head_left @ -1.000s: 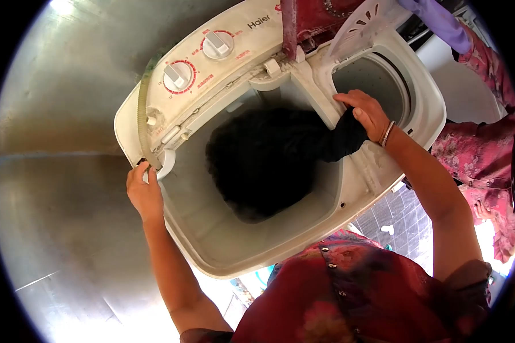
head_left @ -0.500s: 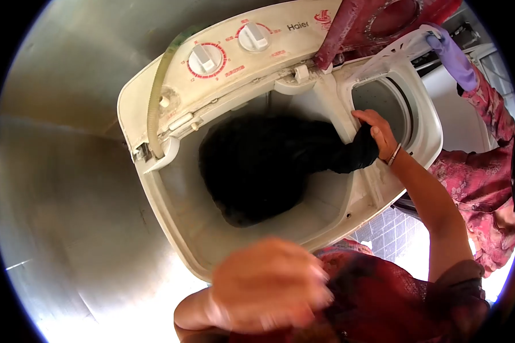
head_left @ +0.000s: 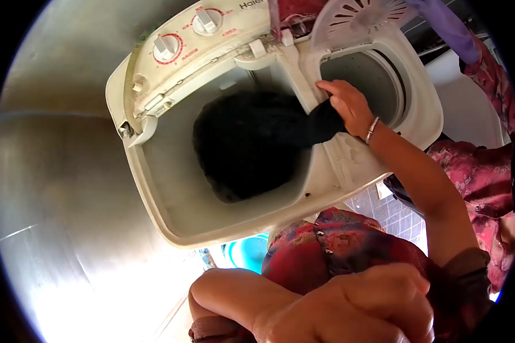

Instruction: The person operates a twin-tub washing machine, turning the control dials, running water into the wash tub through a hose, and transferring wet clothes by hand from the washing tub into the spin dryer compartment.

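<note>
My right hand [head_left: 349, 107] grips one end of a black cloth [head_left: 252, 143] on the divider between the two tubs of a white washing machine [head_left: 349, 163]. The rest of the cloth lies in the large wash tub [head_left: 171, 188]. Beside my right hand is the smaller round spin tub [head_left: 363, 80], with its slotted lid [head_left: 355, 23] raised. Close to the camera, in front of my chest, my left hand [head_left: 349, 306] has its fingers curled; whether it holds anything is hidden.
A purple-gloved hand and arm [head_left: 449, 28] of another person in pink floral clothes [head_left: 475, 177] are at the right. A metal wall [head_left: 57, 171] stands on the left. A blue basin [head_left: 249, 251] sits below the machine. A hose [head_left: 130, 86] hangs over the control panel.
My left hand has left the hose at the machine's left corner and come in front of my chest. My right hand keeps its grip on the cloth. The view has shifted.
</note>
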Demonstrator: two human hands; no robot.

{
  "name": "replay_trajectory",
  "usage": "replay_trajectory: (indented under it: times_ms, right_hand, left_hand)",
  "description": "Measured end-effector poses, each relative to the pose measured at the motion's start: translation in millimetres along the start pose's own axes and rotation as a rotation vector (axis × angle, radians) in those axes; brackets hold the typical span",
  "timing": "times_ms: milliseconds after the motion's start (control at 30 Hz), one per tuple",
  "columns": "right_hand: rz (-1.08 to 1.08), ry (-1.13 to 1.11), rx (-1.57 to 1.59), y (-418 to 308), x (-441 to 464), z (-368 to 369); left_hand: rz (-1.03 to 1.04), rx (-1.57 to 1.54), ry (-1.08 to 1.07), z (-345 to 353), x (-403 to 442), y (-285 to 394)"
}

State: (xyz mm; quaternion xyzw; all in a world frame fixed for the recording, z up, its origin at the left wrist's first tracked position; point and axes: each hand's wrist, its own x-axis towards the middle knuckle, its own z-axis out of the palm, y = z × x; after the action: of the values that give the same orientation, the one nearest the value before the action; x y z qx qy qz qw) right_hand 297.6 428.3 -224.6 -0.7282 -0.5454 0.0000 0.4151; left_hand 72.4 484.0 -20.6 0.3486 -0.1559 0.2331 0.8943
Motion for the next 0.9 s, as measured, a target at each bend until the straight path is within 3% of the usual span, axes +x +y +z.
replay_trajectory:
  times_ms: [133, 200, 300, 367, 433, 567, 633, 667, 733, 900]
  right_hand:
    - [-0.014, 0.048, -0.002, 4.5, -3.1, 3.9]
    - [0.022, 0.025, -0.034, 4.6, -3.1, 3.9]
    - [0.033, 0.005, -0.008, 3.2, -2.2, 1.3]
    - [0.02, 0.027, -0.012, 2.7, -3.6, 3.8]
    - [0.005, 0.056, -0.033, 2.7, -2.0, 2.3]
    - [0.063, -0.014, -0.015, -1.4, -1.8, -3.0]
    - [0.065, -0.037, -0.022, 0.6, -0.2, -2.1]
    - [0.052, -0.006, -0.017, 2.8, -2.1, 0.6]
    - [0.03, 0.013, -0.011, 4.4, -3.5, 4.0]
    - [0.001, -0.018, 0.054, -0.1, 1.4, -0.3]
  left_hand:
    - [0.0, 0.095, 0.05, 26.2, 0.5, -21.1]
    - [0.257, 0.225, -0.126, 22.0, 4.7, -39.4]
    - [0.24, 0.242, -0.023, 35.0, 6.1, -40.7]
    - [-0.105, 0.393, -0.136, 15.2, 6.1, -26.1]
    - [-0.139, 0.935, -0.267, -23.1, 3.2, -23.4]
    - [-0.346, 1.692, -0.068, -134.3, -54.5, -5.8]
    - [-0.487, 2.101, -0.111, -164.3, -83.7, 20.0]
    - [-0.484, 2.095, -0.106, -170.9, -95.5, 31.3]
    - [-0.683, 2.057, 0.136, -178.9, -117.8, 51.2]
    - [-0.668, 2.068, 0.248, -196.9, -157.8, 74.6]
